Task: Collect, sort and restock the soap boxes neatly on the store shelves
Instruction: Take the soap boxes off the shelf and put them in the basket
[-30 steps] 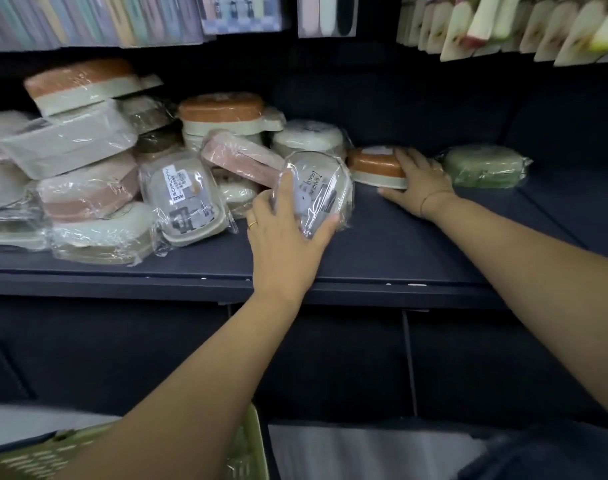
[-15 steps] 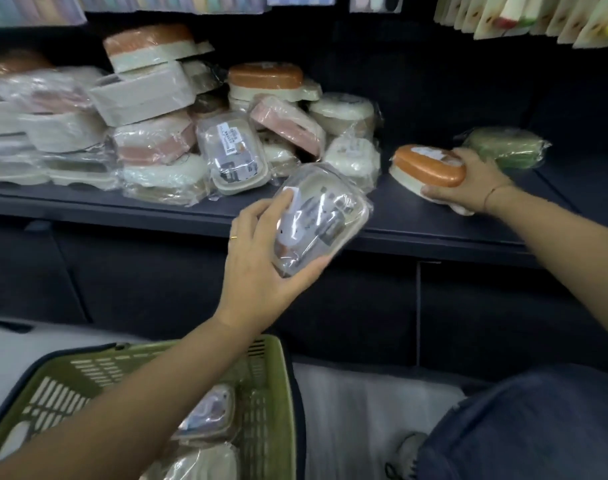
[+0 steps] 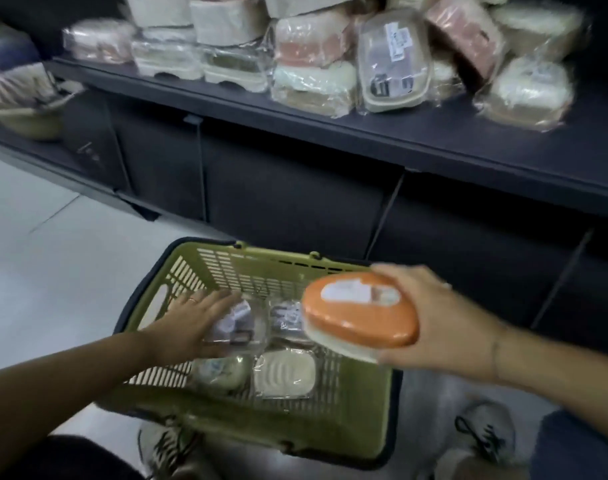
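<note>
The left hand (image 3: 188, 327) reaches into the green slotted plastic basket (image 3: 205, 252) on the floor, fingers stretched flat over a clear-wrapped soap box (image 3: 240, 323) near the basket's far wall. A cream ribbed soap box (image 3: 283, 374) lies nearer. Over the basket's right edge, the right hand (image 3: 444, 323) grips an oval orange-lidded soap box (image 3: 359, 311), fingers curled round it. Above, wrapped soap boxes (image 3: 313, 64) are heaped on the dark shelf (image 3: 434, 147).

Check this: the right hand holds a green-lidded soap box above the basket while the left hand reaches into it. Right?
No: the head view shows the right hand holding an orange-lidded soap box above the basket while the left hand reaches in.
</note>
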The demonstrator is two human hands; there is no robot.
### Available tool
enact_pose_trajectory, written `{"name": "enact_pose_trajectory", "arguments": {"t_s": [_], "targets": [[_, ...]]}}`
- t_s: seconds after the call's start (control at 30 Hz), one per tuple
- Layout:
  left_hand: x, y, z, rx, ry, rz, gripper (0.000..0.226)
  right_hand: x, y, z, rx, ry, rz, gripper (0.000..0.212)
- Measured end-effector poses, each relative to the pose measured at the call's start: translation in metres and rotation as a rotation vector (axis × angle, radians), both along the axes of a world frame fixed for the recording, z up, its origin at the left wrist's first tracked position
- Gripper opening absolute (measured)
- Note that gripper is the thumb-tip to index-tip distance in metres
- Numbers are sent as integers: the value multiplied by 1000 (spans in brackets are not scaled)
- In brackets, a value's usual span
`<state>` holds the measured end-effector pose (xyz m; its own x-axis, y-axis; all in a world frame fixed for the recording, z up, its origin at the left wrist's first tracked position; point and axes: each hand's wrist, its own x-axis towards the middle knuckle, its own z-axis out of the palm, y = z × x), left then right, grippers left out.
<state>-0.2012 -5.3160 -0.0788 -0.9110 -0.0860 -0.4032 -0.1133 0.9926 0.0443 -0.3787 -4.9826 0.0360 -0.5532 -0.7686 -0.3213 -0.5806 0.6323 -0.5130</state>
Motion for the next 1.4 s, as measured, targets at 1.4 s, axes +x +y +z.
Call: {"name": "enact_pose_trajectory", "arguments": {"t_s": [1.4], "targets": [[-116,34,62,-29,575,-122,75,-21,-70,-29,-142,-10,101,71]]}}
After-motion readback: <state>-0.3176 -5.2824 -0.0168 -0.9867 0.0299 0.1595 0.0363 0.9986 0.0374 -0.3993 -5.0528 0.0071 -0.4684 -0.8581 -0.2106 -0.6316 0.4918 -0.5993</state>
